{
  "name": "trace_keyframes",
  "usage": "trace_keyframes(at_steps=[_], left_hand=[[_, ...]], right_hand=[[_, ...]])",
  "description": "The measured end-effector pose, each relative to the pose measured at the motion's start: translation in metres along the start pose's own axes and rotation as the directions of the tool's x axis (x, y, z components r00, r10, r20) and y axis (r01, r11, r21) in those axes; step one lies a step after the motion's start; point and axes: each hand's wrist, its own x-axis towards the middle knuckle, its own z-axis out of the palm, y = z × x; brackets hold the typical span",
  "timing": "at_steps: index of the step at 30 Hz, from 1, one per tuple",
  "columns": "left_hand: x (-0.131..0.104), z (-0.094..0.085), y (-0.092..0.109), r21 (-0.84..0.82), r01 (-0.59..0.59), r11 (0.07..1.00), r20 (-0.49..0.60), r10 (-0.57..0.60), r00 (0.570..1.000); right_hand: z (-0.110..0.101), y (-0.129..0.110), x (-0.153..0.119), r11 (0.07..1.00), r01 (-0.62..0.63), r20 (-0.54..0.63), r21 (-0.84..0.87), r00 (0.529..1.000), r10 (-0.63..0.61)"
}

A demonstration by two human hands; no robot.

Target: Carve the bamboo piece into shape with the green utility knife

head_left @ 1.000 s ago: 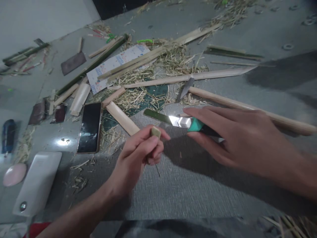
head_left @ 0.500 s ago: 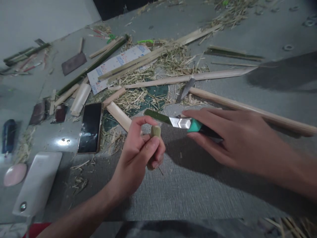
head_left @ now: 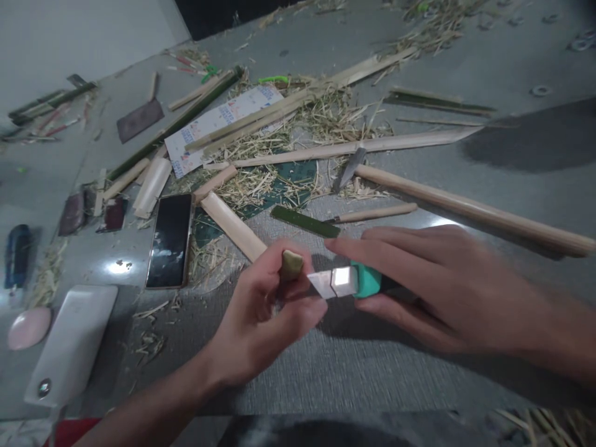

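Observation:
My left hand (head_left: pixel 265 310) is closed around a short greenish piece (head_left: pixel 292 264), whose end shows between the fingers. A utility knife (head_left: pixel 367 280) with a green tip and a short metal blade is gripped in my right hand (head_left: pixel 433 282); its black body is mostly hidden under the palm. The blade points left, close to my left thumb and the greenish piece. Whether it touches them I cannot tell. Just above lies a flat green bamboo strip (head_left: pixel 305 221), beside a thin wooden-handled tool (head_left: pixel 377 213).
A hammer (head_left: pixel 465 202) lies at the right. Bamboo shavings (head_left: pixel 326 115), long strips and a printed paper (head_left: pixel 186 146) spread across the table (head_left: pixel 298 385). A black phone (head_left: pixel 170 242) and a white device (head_left: pixel 72 344) are at the left.
The knife and my right hand have moved down, uncovering the thin wooden-handled tool and more of the green strip. My left hand has turned, its thumb now nearer the blade.

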Motion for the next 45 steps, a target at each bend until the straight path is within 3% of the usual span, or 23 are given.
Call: trace_keyframes(at_steps=[10,26,45], left_hand=[[0.007,0.011,0.007,-0.104,-0.002,0.995,0.083,0.011,0.996],[0.006,0.011,0.010,0.028,0.054,0.998,0.091,-0.056,0.994],[0.006,0.010,0.010,0.056,0.026,0.998,0.073,-0.030,0.997]], right_hand=[[0.003,-0.005,0.003,0.995,0.049,0.049,0.082,0.997,-0.053],[0.002,-0.007,0.003,0.989,0.041,0.091,0.143,0.994,-0.054],[0.003,-0.006,0.001,0.982,0.053,0.098,0.182,0.993,-0.072]])
